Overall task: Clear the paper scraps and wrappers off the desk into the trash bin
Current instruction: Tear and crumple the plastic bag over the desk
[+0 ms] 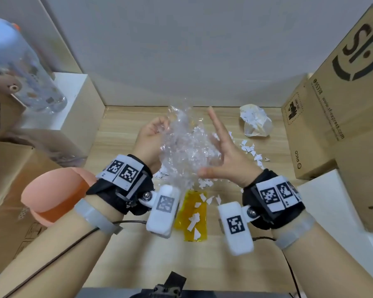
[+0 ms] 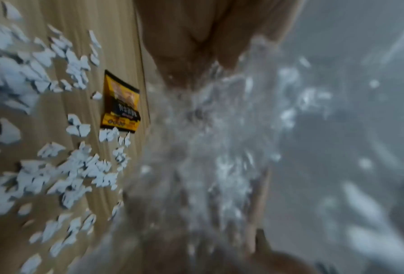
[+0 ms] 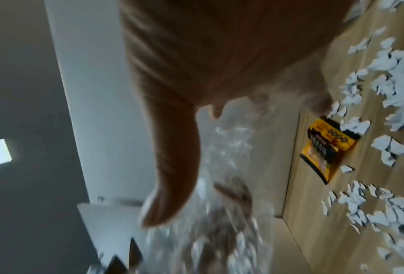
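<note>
A crumpled clear plastic wrapper (image 1: 185,145) hangs above the wooden desk (image 1: 125,250), held between both hands. My left hand (image 1: 157,130) grips its left side with curled fingers. My right hand (image 1: 215,145) presses flat against its right side, fingers straight and thumb beneath. Several white paper scraps (image 1: 251,151) lie scattered on the desk. A yellow snack wrapper (image 1: 192,214) lies flat near me with scraps on it. A crumpled paper ball (image 1: 255,121) sits at the back right. The wrist views show the clear wrapper (image 2: 219,139) (image 3: 231,204), blurred, with the yellow snack wrapper (image 2: 120,103) (image 3: 325,148) behind it.
An orange trash bin (image 1: 54,194) stands off the desk's left edge, beside my left forearm. Cardboard boxes (image 1: 323,117) wall the right side. A white box (image 1: 73,104) and a clear bottle (image 1: 22,67) stand at the left. A grey wall closes the back.
</note>
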{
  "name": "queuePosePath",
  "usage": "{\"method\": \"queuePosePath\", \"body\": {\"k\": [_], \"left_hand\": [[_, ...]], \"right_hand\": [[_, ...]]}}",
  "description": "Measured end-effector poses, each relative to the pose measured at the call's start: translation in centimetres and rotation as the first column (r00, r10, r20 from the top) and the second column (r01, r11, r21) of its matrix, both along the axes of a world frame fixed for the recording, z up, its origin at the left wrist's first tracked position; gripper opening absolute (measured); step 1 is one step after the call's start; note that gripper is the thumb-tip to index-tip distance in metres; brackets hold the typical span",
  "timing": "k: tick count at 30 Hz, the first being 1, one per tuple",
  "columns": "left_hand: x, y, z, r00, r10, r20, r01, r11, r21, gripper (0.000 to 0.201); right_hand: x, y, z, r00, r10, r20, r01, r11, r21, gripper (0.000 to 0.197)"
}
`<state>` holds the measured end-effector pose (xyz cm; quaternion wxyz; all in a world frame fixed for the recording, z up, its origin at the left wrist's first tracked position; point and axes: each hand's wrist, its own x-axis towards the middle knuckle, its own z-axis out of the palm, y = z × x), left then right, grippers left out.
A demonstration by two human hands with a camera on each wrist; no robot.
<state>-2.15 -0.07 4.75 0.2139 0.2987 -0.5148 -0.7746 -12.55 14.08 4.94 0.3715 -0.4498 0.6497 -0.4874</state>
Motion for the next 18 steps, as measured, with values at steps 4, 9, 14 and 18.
{"method": "queuePosePath", "body": {"k": [4, 9, 14, 18], "left_hand": [[-1.3, 1.5, 0.1, 1.0, -0.023, 0.007, 0.023, 1.0, -0.007, 0.021], [-1.4, 1.9, 0.2, 0.975, -0.188, 0.121, 0.182, 0.981, 0.063, 0.044], [0.7, 1.4, 0.0, 0.941, -0.337, -0.016, 0.326, 0.897, 0.3, 0.089], [0.1, 2.8, 0.2, 0.877, -0.472, -0.092, 0.478, 0.836, 0.268, 0.113]], "right_hand": [[1.1, -1.5, -0.4, 0.985, 0.011, -0.172, -0.019, 0.999, -0.043, 0.105], [0.2, -1.9, 0.4, 0.929, -0.314, -0.194, 0.285, 0.944, -0.165, 0.05], [-1.0, -2.4, 1.1, 0.848, -0.53, 0.021, 0.528, 0.839, -0.134, 0.035], [2.0, -3.5, 1.4, 0.889, -0.456, 0.043, 0.456, 0.871, -0.182, 0.036]]}}
